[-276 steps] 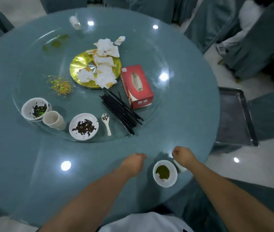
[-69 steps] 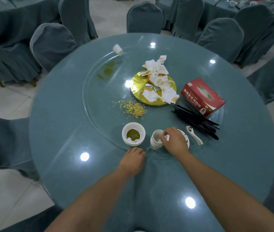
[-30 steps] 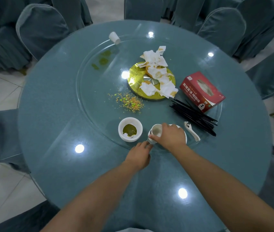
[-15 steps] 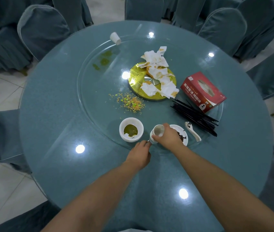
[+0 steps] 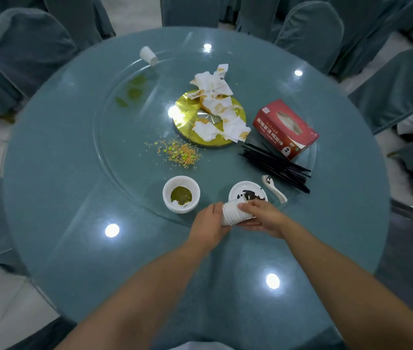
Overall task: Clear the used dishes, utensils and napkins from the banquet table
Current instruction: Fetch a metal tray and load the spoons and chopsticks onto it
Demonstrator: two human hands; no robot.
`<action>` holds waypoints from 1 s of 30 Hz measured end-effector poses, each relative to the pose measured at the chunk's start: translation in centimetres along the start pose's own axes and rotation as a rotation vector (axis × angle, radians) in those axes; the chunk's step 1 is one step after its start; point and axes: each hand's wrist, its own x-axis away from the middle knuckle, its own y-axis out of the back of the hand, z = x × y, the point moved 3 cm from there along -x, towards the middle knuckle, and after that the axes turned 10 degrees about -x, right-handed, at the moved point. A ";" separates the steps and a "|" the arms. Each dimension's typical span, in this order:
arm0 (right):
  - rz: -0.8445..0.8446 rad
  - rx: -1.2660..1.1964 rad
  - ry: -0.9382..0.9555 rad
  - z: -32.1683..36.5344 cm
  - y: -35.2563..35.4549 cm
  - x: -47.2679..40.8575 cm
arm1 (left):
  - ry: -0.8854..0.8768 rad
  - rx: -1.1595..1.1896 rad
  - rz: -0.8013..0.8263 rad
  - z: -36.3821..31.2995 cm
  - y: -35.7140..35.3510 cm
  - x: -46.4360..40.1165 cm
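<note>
From the head camera, looking down, the person is standing at a big round banquet table (image 5: 61, 223) with a glass turntable (image 5: 114, 137) on top. Both hands are busy with a stack of white cups (image 5: 234, 213) lying on its side, at the near edge of the turntable. The left hand (image 5: 209, 224) cups the bottom end of the stack, with its fingers bent around it. The right hand (image 5: 263, 215) wraps over the open end and holds it too. The cups look small and light, but they seem to be hard like china, so I think they could chip or break if dropped. They look smooth, so they may slip apart; holding both ends, like now, seems the safest way. Just behind the hands is a white plate (image 5: 247, 194) with dark scraps on it, and left of it a stack of white bowls (image 5: 181, 194) with green sauce in the top one. A white spoon (image 5: 274, 189) lies right of the plate, beside a pile of black chopsticks (image 5: 276, 165). The bowls could spill, so they should stay level. Farther back, crumpled napkins (image 5: 219, 107) lie on a gold plate (image 5: 187, 117); they are soft and easy to grab in a bunch. A red tissue box (image 5: 284, 128), spilled food bits (image 5: 177, 154) and one lone cup (image 5: 148, 55) on its side are there too.
</note>
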 end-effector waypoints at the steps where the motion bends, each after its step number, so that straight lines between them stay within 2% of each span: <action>1: 0.027 0.031 -0.012 0.0 0.3 0.1 | -0.001 0.017 0.023 0.0 0.0 -0.1; 6: 0.095 0.081 -0.042 0.4 0.7 0.8 | -0.039 0.023 0.044 0.4 0.2 -0.1; 14: 0.137 0.238 0.065 1.3 -0.6 1.3 | -0.013 0.071 0.067 0.9 0.9 0.6; 22: 0.168 0.138 0.090 0.8 -2.4 0.7 | 0.045 0.164 0.017 0.6 1.0 1.3; 26: 0.073 0.216 0.174 1.5 -2.7 0.4 | 0.073 0.195 0.038 0.4 1.1 1.1; 30: -0.106 0.432 0.308 2.3 -3.0 -0.2 | 0.094 0.184 0.061 0.7 1.0 1.5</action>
